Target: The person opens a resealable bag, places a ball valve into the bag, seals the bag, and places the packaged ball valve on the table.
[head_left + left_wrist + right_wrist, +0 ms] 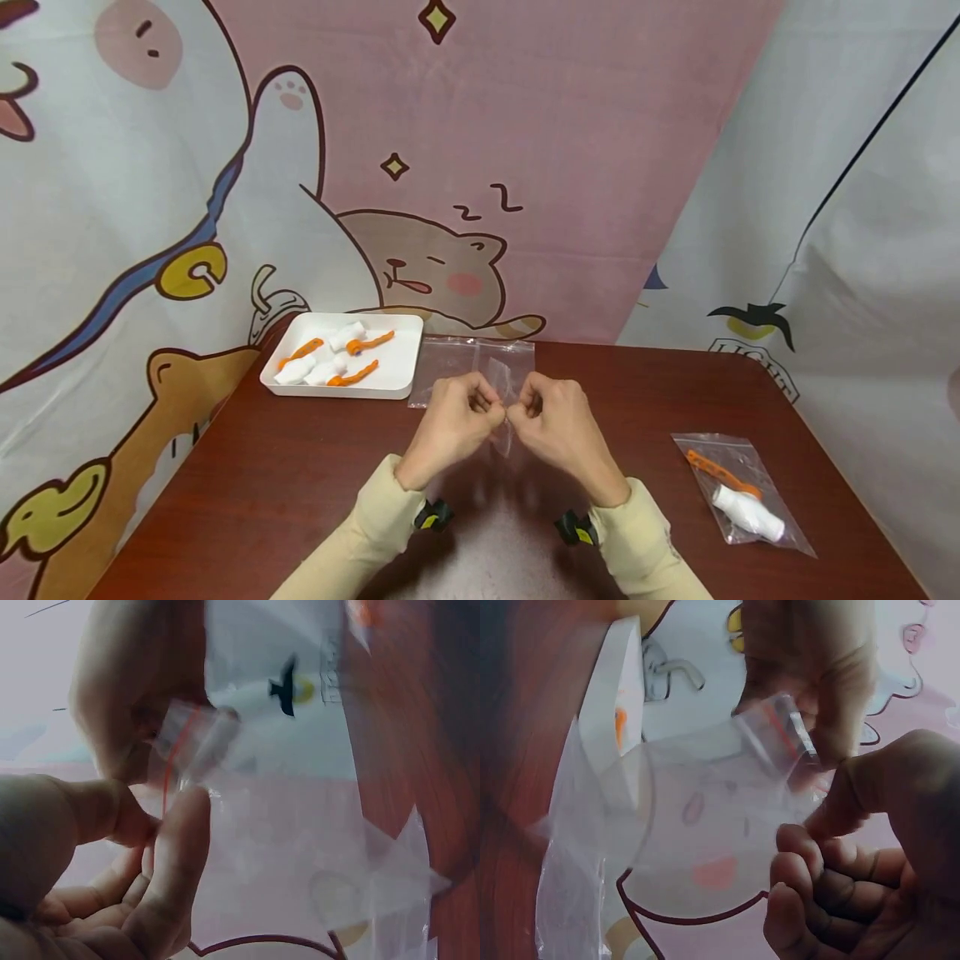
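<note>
Above the middle of the table, both hands pinch the top edge of a clear zip bag [502,442]. My left hand [453,421] grips it from the left, thumb against curled fingers. From the other side, my right hand [561,429] holds it the same way, fingertips close to the left's. In the left wrist view the bag [277,847] hangs flat below its red zip line [172,754]. The bag [697,802] looks see-through with nothing inside in the right wrist view. More clear bags [450,367] lie just behind the hands.
A white tray [397,383] at the back left carries several orange sticks [356,375] and white rolled pieces [296,370]. On the right lies a filled zip bag [787,546] with an orange stick [720,473] and a white roll [748,512]. A printed cloth [585,167] hangs behind the table [300,467].
</note>
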Available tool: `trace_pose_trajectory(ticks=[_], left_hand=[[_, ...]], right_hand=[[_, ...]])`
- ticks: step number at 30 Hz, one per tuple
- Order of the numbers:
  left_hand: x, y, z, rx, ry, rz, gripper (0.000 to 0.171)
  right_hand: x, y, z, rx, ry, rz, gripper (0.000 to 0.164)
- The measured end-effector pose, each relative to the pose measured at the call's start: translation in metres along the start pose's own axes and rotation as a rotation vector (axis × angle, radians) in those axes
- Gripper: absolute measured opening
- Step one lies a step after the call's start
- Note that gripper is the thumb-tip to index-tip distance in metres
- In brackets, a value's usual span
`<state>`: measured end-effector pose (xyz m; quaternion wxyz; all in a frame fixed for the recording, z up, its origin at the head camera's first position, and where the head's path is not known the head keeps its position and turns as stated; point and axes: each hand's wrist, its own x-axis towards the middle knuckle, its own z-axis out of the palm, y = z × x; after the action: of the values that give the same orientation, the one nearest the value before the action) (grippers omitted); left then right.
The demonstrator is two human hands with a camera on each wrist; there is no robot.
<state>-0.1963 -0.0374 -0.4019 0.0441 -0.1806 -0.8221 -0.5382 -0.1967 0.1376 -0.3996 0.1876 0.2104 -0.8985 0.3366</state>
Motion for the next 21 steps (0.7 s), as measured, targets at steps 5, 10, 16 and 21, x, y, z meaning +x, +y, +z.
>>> trace_pose_trajectory(ticks=[5, 10, 16, 21], left_hand=[[0.0, -0.001, 0.0, -0.011, -0.007, -0.008, 0.012], [0.002, -0.002, -0.002, -0.038, -0.03, -0.026, 0.011], [0.004, -0.003, -0.01, -0.024, -0.032, -0.052, 0.01], [0.005, -0.003, -0.016, 0.017, -0.054, -0.051, 0.009]], right_hand=[[0.001, 0.003, -0.002, -0.003, -0.004, -0.006, 0.018], [0.002, 0.004, -0.006, 0.013, -0.054, 0.023, 0.018], [0.002, 0.009, -0.011, 0.02, -0.086, 0.02, 0.02], [0.003, 0.015, -0.019, 0.024, -0.089, 0.009, 0.019]])
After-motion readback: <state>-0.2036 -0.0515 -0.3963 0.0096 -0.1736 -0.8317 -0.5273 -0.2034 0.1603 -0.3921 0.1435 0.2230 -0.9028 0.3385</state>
